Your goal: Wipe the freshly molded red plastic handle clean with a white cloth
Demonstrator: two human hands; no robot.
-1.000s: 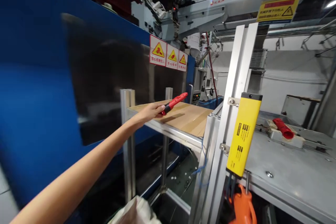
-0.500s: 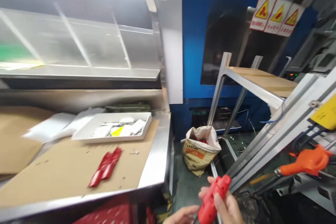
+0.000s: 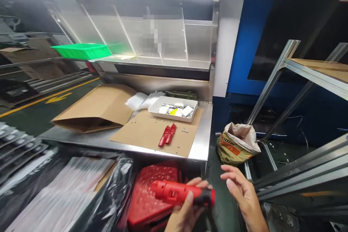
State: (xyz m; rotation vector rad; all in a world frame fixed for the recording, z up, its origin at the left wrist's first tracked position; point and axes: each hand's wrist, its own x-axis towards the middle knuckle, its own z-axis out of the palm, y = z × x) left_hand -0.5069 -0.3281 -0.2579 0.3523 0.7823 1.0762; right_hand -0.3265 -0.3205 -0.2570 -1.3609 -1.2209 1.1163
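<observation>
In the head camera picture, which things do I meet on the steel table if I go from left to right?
Folded brown cardboard → two red plastic parts → white tray; past the table edge, a paper sack on the floor.

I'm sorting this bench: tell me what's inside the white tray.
The white tray holds several small white pieces and one yellow piece. What lies underneath them is covered, and the pieces are too small to identify.

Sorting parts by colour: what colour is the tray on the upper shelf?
Bright green tray, clearest in the head view.
</observation>
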